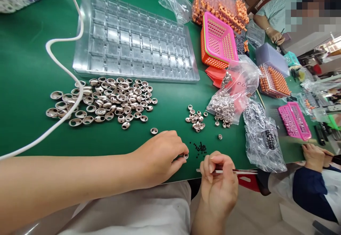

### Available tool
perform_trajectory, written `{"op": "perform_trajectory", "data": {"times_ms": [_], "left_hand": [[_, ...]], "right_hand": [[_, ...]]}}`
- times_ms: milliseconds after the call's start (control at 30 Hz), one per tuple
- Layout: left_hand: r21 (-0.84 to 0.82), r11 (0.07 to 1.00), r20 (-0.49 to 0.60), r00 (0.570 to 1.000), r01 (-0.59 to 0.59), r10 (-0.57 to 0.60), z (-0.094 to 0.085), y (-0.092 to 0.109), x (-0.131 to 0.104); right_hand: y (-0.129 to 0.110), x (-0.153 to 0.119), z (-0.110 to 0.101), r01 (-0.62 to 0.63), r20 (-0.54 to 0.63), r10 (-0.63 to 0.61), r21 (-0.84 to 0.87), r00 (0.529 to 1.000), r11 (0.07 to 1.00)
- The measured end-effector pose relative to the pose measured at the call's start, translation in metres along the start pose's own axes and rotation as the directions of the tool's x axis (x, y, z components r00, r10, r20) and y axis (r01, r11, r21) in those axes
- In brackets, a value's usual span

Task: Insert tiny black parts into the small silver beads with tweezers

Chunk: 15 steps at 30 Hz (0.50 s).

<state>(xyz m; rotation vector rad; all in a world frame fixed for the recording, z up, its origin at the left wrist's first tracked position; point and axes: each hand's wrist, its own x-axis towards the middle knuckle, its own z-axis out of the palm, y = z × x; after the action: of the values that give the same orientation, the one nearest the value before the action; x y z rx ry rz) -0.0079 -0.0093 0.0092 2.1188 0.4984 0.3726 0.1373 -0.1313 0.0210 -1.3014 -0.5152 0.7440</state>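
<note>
Near the table's front edge, my left hand (160, 158) pinches a small silver ring-shaped metal part (186, 156) between thumb and fingertips. My right hand (220, 189), palm turned up, is closed around a pair of thin tweezers (245, 172) that points sideways. A scatter of tiny black pieces (201, 147) lies between and just beyond the hands. One loose hollow metal part (153, 131) rests by my left knuckles. Farther left spreads a large pile of similar metal parts (112, 100), and a small heap of smaller ones (195, 119) lies ahead of my right hand.
A clear compartment tray (138, 39) lies at the back, and a white cable (57, 59) crosses the left side. To the right are stacked baskets (220, 39), plastic bags (231, 96) and a pink basket (294, 121). Co-workers' hands (315, 155) appear at far right.
</note>
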Motion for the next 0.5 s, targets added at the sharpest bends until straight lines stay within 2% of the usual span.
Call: {"op": "perform_trajectory", "data": {"times_ms": [100, 200, 500], "left_hand": [[0.091, 0.996, 0.030, 0.999, -0.017, 0.014, 0.000, -0.001, 0.000], [0.126, 0.992, 0.040, 0.999, -0.023, 0.019, 0.000, -0.002, -0.001], [0.154, 0.987, 0.043, 0.999, -0.039, 0.033, 0.001, -0.004, 0.000]], "right_hand": [[-0.002, -0.001, 0.005, 0.105, -0.023, -0.104, 0.045, 0.994, 0.993], [-0.001, -0.002, 0.012, 0.155, -0.026, -0.153, 0.112, 0.988, 0.982], [0.012, -0.003, 0.028, 0.067, 0.016, -0.069, 0.131, 0.997, 0.989]]}}
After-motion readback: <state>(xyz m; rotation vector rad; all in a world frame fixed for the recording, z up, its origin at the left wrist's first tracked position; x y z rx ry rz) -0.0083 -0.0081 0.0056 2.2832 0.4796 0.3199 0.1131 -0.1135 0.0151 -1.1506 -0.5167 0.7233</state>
